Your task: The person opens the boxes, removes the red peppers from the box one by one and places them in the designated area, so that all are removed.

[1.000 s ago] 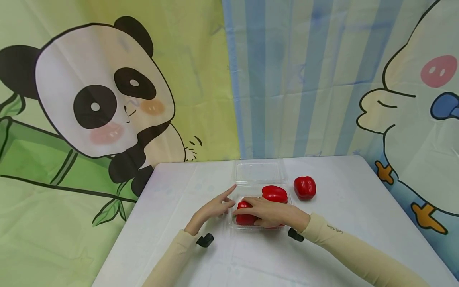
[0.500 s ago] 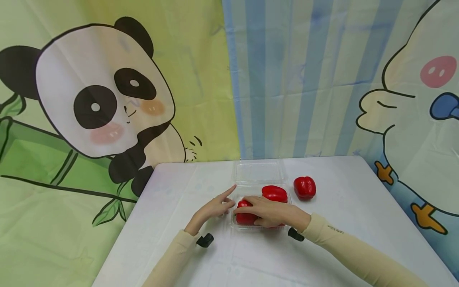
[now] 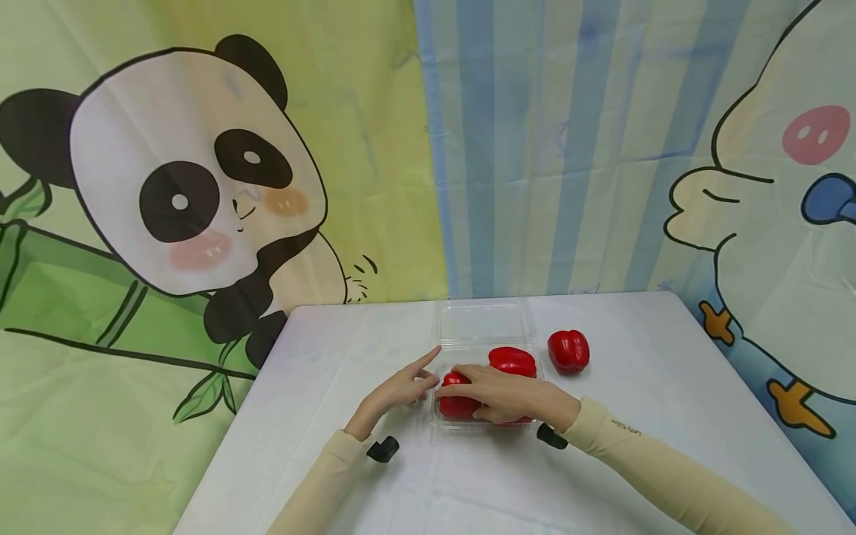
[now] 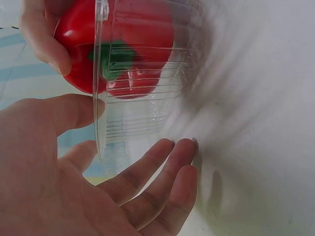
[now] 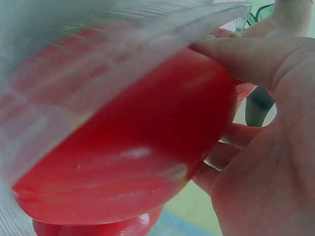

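Note:
A clear plastic clamshell box point(image 3: 438, 423) lies with its lid point(image 3: 484, 323) folded back. Inside sit red bell peppers: one at the front left point(image 3: 457, 407), one at the back right point(image 3: 512, 361), and another mostly covered by my right hand point(image 5: 147, 132). My right hand point(image 3: 504, 394) reaches over the box and grips the front-left pepper, whose green stem point(image 4: 118, 60) faces the left wall. Beside that wall is my left hand point(image 3: 400, 384), index finger pointing forward. In the left wrist view its thumb touches the rim, and the other fingers extend loosely near the box's side.
A loose red bell pepper point(image 3: 568, 351) stands on the white tabletop point(image 3: 642, 386), to the right of the box. Behind the table hangs a printed curtain point(image 3: 535, 148) with a panda and stripes. Black wrist cameras sit under both wrists.
Both hands and the peppers stay almost where they were. The head view has tilted very slightly.

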Available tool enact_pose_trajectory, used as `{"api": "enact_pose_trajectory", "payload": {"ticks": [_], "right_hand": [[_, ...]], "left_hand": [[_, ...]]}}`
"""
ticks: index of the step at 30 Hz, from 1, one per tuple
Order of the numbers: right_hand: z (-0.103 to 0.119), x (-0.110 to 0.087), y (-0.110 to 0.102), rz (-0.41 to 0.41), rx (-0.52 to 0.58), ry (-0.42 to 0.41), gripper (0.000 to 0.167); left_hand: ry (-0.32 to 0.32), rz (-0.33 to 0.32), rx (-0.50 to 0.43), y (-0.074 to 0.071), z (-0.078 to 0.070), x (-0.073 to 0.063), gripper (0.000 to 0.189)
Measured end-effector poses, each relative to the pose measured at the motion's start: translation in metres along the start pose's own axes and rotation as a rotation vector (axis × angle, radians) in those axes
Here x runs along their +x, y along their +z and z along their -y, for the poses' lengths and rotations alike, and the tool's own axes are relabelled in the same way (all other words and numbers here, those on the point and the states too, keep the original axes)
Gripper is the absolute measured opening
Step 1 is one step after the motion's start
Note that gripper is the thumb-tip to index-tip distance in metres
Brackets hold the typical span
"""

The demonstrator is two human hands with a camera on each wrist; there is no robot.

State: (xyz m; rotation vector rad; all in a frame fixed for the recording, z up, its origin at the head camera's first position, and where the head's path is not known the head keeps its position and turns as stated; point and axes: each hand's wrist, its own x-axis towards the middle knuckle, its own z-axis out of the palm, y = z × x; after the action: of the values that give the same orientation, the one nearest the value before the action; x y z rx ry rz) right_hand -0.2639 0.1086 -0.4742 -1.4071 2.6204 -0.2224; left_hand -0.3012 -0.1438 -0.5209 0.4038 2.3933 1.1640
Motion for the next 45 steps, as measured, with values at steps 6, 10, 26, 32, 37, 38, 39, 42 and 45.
{"api": "enact_pose_trajectory", "payload": {"ticks": [6,10,26,32,37,38,39,42,45], "right_hand": [[0.0,0.0,-0.002,-0.009,-0.009,-0.007,0.083],[0.001,-0.001,-0.006,0.003,0.007,0.02,0.085],[-0.002,-0.008,-0.015,-0.026,0.081,0.048,0.089],[-0.004,-0.009,-0.015,-0.049,0.06,0.015,0.089],[-0.004,-0.009,-0.016,-0.072,0.051,-0.012,0.089],[-0.004,-0.009,-0.017,-0.075,0.051,-0.015,0.088],[-0.004,-0.009,-0.017,-0.079,0.052,-0.015,0.088],[-0.005,-0.008,-0.018,-0.089,0.066,-0.006,0.086],[-0.005,-0.009,-0.021,-0.091,0.086,0.008,0.085]], "left_hand": [[0.019,0.01,-0.006,0.0,0.001,0.0,0.065],[0.019,0.01,-0.007,-0.001,0.001,0.0,0.065],[0.021,0.013,0.005,-0.002,-0.001,-0.001,0.066],[0.017,0.012,0.001,-0.002,-0.002,-0.002,0.066],[0.014,0.007,0.007,-0.001,-0.001,0.0,0.067],[0.012,0.006,0.009,-0.001,0.0,0.0,0.068],[0.01,0.004,0.009,-0.001,0.0,0.0,0.067],[0.008,0.003,0.009,0.0,0.001,0.001,0.067],[0.009,0.004,0.007,-0.001,0.001,0.001,0.068]]}}
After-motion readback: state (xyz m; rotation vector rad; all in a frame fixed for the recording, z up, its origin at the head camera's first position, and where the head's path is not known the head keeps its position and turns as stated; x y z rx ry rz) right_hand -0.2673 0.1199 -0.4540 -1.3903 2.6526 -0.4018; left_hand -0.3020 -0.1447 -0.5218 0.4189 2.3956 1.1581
